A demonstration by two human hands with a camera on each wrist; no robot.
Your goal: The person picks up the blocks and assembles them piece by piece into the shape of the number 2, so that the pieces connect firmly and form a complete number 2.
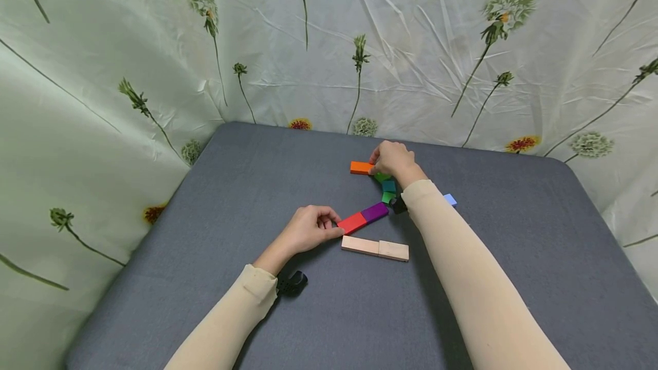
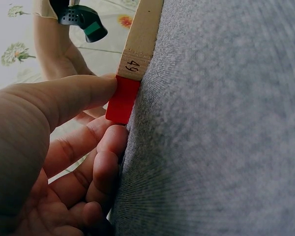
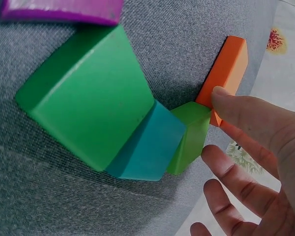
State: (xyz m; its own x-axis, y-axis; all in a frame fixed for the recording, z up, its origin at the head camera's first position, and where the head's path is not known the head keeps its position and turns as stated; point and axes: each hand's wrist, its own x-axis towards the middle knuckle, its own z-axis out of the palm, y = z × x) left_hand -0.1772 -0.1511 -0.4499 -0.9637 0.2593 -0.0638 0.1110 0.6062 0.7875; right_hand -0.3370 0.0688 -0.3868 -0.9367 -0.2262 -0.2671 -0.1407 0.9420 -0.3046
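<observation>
My left hand (image 1: 308, 228) pinches the near end of a red block (image 1: 352, 223), thumb on one side and fingers on the other. A purple block (image 1: 374, 212) continues in line from the red one. From there a green block (image 3: 88, 98), a teal block (image 3: 147, 142) and a light green block (image 3: 191, 137) curve away in a chain. At its far end, my right hand (image 1: 394, 161) pinches an orange block (image 1: 361, 168) between thumb and index finger. The right hand's other fingers are spread beside the light green block.
Two plain wooden blocks (image 1: 360, 245) lie end to end just in front of the red block. Partly behind the right forearm is a blue block (image 1: 450, 200). The grey tabletop (image 1: 288, 164) meets a floral curtain (image 1: 288, 84) at the back and left.
</observation>
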